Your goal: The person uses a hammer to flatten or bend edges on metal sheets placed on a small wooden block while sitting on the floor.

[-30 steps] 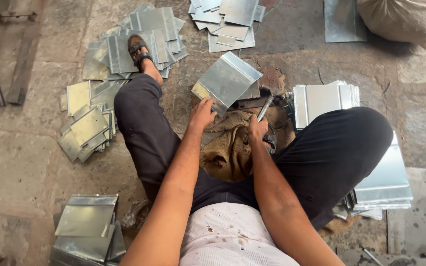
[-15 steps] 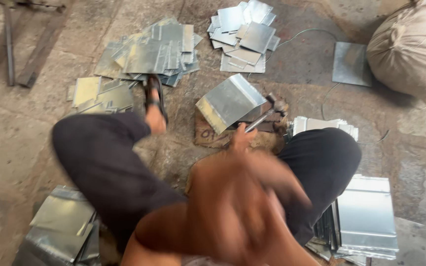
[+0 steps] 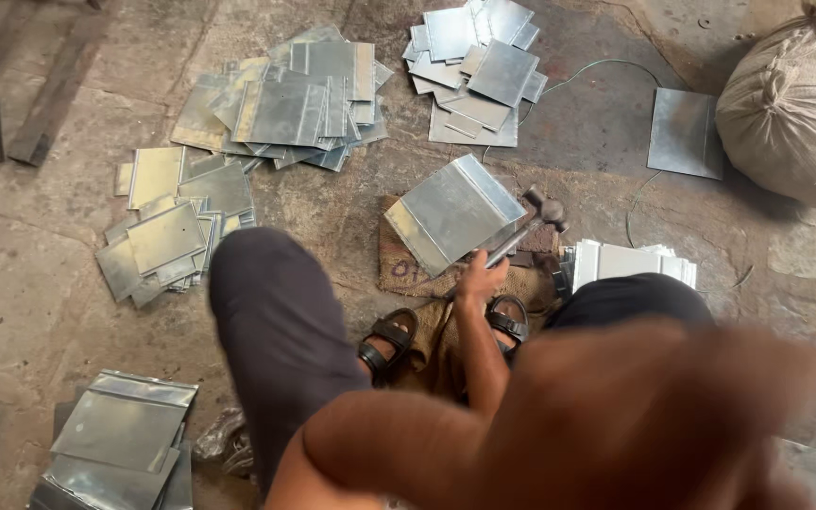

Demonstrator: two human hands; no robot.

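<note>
The stone floor (image 3: 21, 283) carries everything, and a burlap mat (image 3: 399, 269) at its middle serves as landmark. A tied sack (image 3: 790, 113) sits far right of the mat. Piles of metal sheets (image 3: 285, 104) lie beyond and left of it. A folded metal sheet (image 3: 450, 210) rests on the mat. The right hand (image 3: 479, 279), at the mat's near edge, grips a hammer (image 3: 521, 231) whose head lies just right of that sheet. The left hand (image 3: 710, 416) is a blur near the camera; I cannot tell whether it is open or clenched.

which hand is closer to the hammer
Right. The right hand grips the hammer by its handle; the left arm sweeps close to the camera as a blur, its hand not clearly visible, well away from it.
</note>
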